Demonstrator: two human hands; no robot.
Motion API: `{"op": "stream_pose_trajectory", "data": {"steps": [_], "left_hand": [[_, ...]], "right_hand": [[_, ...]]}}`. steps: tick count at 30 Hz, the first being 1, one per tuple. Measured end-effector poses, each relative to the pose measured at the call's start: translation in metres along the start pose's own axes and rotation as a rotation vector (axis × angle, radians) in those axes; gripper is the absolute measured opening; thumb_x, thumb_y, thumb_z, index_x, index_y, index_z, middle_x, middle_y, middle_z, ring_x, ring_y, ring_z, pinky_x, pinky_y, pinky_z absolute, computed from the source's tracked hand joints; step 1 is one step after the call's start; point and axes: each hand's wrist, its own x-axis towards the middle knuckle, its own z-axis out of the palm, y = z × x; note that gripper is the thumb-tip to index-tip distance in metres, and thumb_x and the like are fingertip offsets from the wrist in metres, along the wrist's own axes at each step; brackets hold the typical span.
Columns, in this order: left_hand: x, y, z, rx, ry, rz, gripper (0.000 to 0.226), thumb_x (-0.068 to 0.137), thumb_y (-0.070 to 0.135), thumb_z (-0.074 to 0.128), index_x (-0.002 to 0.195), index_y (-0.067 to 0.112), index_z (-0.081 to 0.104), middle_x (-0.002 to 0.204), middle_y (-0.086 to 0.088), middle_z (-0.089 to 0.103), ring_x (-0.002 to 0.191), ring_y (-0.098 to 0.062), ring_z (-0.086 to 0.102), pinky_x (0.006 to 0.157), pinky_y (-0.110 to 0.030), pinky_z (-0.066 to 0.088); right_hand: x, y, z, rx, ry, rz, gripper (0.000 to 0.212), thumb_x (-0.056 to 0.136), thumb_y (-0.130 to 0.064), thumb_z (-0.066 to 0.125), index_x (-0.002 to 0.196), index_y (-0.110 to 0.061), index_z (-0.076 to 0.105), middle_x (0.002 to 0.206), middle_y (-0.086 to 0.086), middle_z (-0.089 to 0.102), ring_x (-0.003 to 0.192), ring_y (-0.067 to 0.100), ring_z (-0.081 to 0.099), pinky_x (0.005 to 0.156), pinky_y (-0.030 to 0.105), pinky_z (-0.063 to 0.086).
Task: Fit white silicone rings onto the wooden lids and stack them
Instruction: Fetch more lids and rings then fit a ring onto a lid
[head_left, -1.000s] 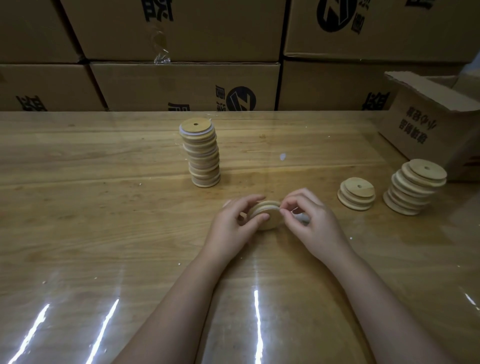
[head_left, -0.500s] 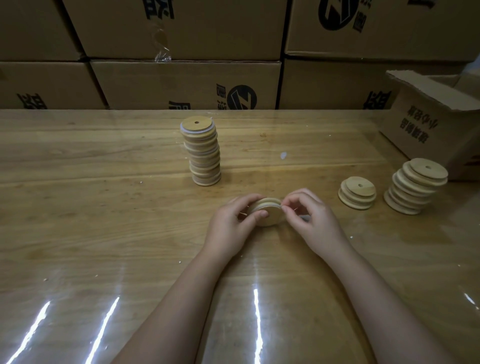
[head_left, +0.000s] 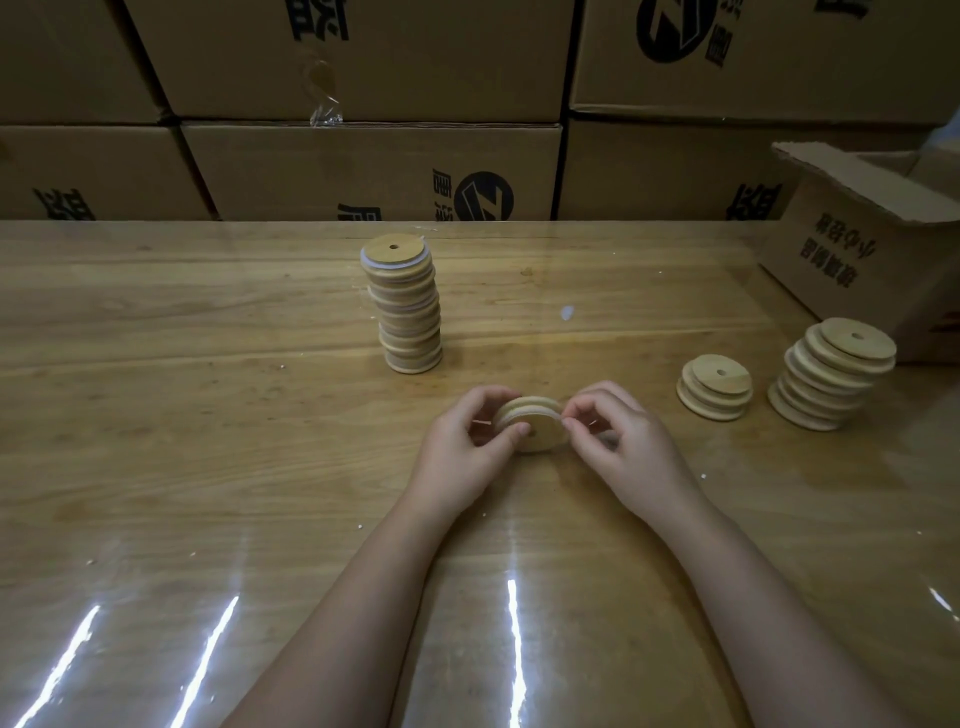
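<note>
My wooden table (head_left: 156, 415) has a glossy clear cover that throws bright streaks of glare (head_left: 511, 649) near me, and one small white speck (head_left: 567, 312) lies farther out. Closed cardboard cartons (head_left: 363, 166) with black print form a wall along the far side, with a loose strip of clear tape (head_left: 324, 98) hanging at one seam. At far right stands an open cardboard box (head_left: 857, 260), its flap raised.
</note>
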Motion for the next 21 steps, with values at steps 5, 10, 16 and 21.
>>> {"op": "stream_pose_trajectory", "data": {"steps": [5, 10, 16, 21], "left_hand": [[-0.0001, -0.0005, -0.0020, 0.076, -0.022, 0.050, 0.032, 0.081, 0.017, 0.073, 0.099, 0.040, 0.062, 0.098, 0.013, 0.067, 0.093, -0.008, 0.060, 0.077, -0.023, 0.047], [0.0001, 0.0020, -0.0029, -0.042, -0.044, 0.027, 0.028, 0.080, 0.007, 0.072, 0.097, 0.028, 0.063, 0.094, 0.006, 0.068, 0.085, -0.006, 0.061, 0.079, -0.023, 0.048], [0.0008, 0.0000, 0.0007, -0.090, -0.085, -0.054, 0.032, 0.078, 0.000, 0.071, 0.090, 0.026, 0.058, 0.086, 0.007, 0.065, 0.079, -0.006, 0.060, 0.074, -0.024, 0.049], [0.0014, -0.0009, -0.0001, -0.011, -0.070, 0.011, 0.036, 0.080, 0.006, 0.071, 0.095, 0.036, 0.058, 0.087, 0.014, 0.064, 0.076, 0.003, 0.057, 0.072, -0.014, 0.045]], "right_hand": [[-0.0008, -0.0027, 0.0015, -0.096, -0.007, -0.077, 0.004, 0.085, -0.003, 0.064, 0.086, -0.007, 0.066, 0.091, -0.003, 0.059, 0.079, 0.003, 0.055, 0.071, 0.009, 0.041], [0.0000, 0.0025, -0.0001, 0.003, 0.015, 0.015, 0.009, 0.085, -0.002, 0.063, 0.083, -0.011, 0.063, 0.090, -0.006, 0.057, 0.079, 0.006, 0.057, 0.067, 0.014, 0.045], [0.0001, 0.0000, 0.0004, 0.006, 0.055, -0.055, 0.008, 0.083, 0.000, 0.063, 0.083, -0.008, 0.063, 0.088, -0.007, 0.058, 0.080, 0.010, 0.058, 0.071, 0.027, 0.049], [0.0011, 0.0050, 0.0036, 0.090, 0.029, 0.050, 0.017, 0.086, -0.007, 0.062, 0.079, -0.023, 0.060, 0.087, -0.016, 0.058, 0.077, 0.007, 0.057, 0.067, 0.022, 0.047]]}}
